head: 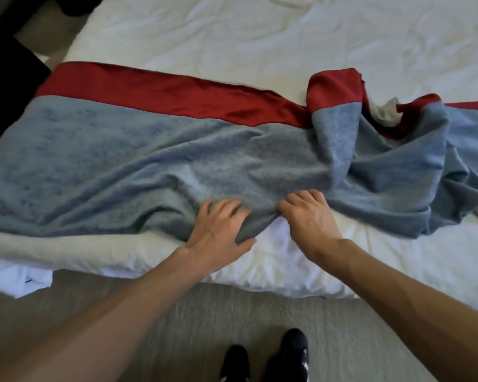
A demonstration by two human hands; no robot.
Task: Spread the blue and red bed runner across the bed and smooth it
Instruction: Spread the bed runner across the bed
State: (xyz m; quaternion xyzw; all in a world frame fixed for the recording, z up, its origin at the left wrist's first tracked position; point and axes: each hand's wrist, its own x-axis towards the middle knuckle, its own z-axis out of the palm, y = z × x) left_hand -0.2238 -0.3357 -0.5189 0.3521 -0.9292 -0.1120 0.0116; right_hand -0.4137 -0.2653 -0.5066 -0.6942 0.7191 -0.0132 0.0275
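Note:
The blue bed runner point(108, 155) with a red band along its far edge lies across the foot of the white bed point(246, 37). Its left half is flat; its right half is bunched and folded over, with the pale underside showing. My left hand point(218, 227) grips the runner's near edge, thumb under the cloth and fingers on top. My right hand point(307, 216) pinches the same near edge just to the right, fingers curled into the fabric. Both hands sit at the middle of the near edge.
The white duvet is wrinkled and hangs over the near edge of the bed. Grey carpet point(204, 312) lies below, with my black shoes point(265, 359) on it. Dark objects point(6, 73) stand at the far left beside the bed.

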